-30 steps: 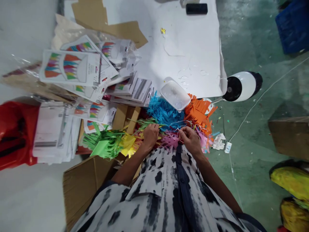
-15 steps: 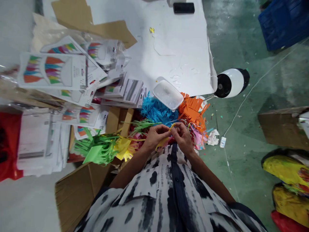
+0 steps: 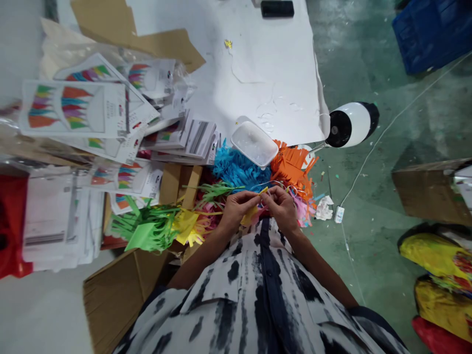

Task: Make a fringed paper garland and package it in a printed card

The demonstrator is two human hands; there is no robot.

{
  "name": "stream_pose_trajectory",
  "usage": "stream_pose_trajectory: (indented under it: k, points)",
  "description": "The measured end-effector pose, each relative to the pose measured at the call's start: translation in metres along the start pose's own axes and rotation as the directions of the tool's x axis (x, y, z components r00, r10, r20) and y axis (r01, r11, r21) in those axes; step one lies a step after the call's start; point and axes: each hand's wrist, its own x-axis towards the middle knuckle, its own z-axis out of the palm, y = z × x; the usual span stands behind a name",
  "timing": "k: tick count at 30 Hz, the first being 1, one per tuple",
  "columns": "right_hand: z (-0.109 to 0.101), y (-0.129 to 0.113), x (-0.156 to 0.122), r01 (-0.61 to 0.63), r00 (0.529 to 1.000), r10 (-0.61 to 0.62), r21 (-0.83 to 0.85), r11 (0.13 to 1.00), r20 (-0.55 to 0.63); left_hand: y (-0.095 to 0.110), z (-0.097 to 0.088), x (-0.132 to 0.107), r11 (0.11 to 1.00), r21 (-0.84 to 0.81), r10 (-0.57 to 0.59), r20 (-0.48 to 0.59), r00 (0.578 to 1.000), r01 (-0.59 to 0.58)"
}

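Note:
My left hand (image 3: pixel 239 206) is pinched on a yellow paper tassel (image 3: pixel 250 216), close to my shirt front. My right hand (image 3: pixel 279 205) meets it fingertip to fingertip, closed on the tassel's top end, with a bit of pink paper beside it. A thin white string (image 3: pixel 282 184) loops just beyond the fingers. Right past my hands lie blue fringed paper (image 3: pixel 236 167) and orange fringed paper (image 3: pixel 293 164). Green fringed paper (image 3: pixel 153 228) and more yellow fringe (image 3: pixel 185 226) lie to the left of my left hand.
A white plastic tub (image 3: pixel 254 143) rests at the near edge of the white table (image 3: pixel 265 59). Packaged garland cards (image 3: pixel 73 108) are heaped at left above an open cardboard box (image 3: pixel 118 295). A black-and-white cylindrical device (image 3: pixel 352 125) juts from the table's right edge. A cable crosses the green floor.
The fingers of my right hand have shifted slightly on the tassel, and pink paper now shows at the fingertips. The view has moved a little; the surroundings are otherwise the same.

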Motion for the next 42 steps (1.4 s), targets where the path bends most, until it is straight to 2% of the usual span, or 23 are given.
stream_pose_trajectory:
  k: [3, 7, 12, 15, 19, 21, 22, 25, 27, 30, 34, 37, 39, 42]
  points:
    - [0.002, 0.000, 0.000, 0.034, 0.999, -0.036, -0.081, 0.996, -0.025, -0.001, 0.004, 0.001, 0.997, -0.072, 0.022, -0.070, 0.997, -0.027]
    - [0.002, -0.001, -0.003, 0.101, 0.991, -0.119, -0.253, 0.962, -0.058, 0.001, 0.005, 0.004, 0.993, -0.116, -0.026, -0.056, 0.998, 0.019]
    - [0.002, -0.014, -0.012, 0.198, 0.971, -0.235, -0.438, 0.877, -0.032, 0.003, 0.003, 0.008, 0.999, -0.003, 0.043, -0.101, 0.994, -0.043]
    - [0.004, -0.019, -0.014, 0.204, 0.969, -0.245, -0.480, 0.853, -0.024, 0.000, 0.002, 0.010, 0.991, 0.073, 0.120, -0.121, 0.985, -0.112]
    - [0.005, -0.018, -0.011, 0.165, 0.976, -0.214, -0.484, 0.860, -0.049, -0.003, 0.002, 0.008, 0.945, 0.246, 0.241, -0.080, 0.967, -0.215]
    - [0.004, -0.015, -0.009, 0.132, 0.979, -0.191, -0.482, 0.866, -0.075, -0.003, 0.002, 0.005, 0.887, 0.349, 0.337, -0.043, 0.941, -0.302]
    - [0.004, -0.014, -0.008, 0.120, 0.980, -0.183, -0.482, 0.868, -0.084, -0.002, 0.002, 0.004, 0.839, 0.406, 0.404, -0.016, 0.915, -0.363]
    - [0.002, -0.012, -0.007, 0.100, 0.983, -0.161, -0.478, 0.872, -0.087, -0.001, 0.000, 0.001, 0.643, 0.536, 0.592, 0.106, 0.799, -0.547]
    - [0.001, -0.012, -0.007, 0.089, 0.986, -0.144, -0.463, 0.882, -0.085, -0.001, -0.002, 0.001, 0.546, 0.565, 0.649, 0.182, 0.739, -0.619]
    - [-0.001, -0.010, -0.007, 0.088, 0.989, -0.132, -0.444, 0.892, -0.069, -0.002, -0.005, 0.001, 0.485, 0.576, 0.663, 0.249, 0.706, -0.659]
    - [-0.006, -0.007, -0.007, 0.155, 0.988, -0.147, -0.413, 0.897, 0.051, -0.001, -0.006, 0.000, 0.474, 0.559, 0.642, 0.310, 0.701, -0.681]
    - [-0.010, -0.004, -0.008, 0.195, 0.981, -0.177, -0.399, 0.896, 0.083, 0.004, -0.007, -0.002, 0.451, 0.578, 0.618, 0.347, 0.705, -0.680]
    - [-0.011, -0.002, -0.008, 0.211, 0.978, -0.196, -0.380, 0.901, 0.076, 0.008, -0.007, -0.004, 0.505, 0.569, 0.585, 0.327, 0.742, -0.649]
    - [-0.012, -0.001, -0.009, 0.221, 0.975, -0.202, -0.352, 0.910, 0.090, 0.012, -0.005, -0.003, 0.661, 0.514, 0.532, 0.192, 0.825, -0.546]
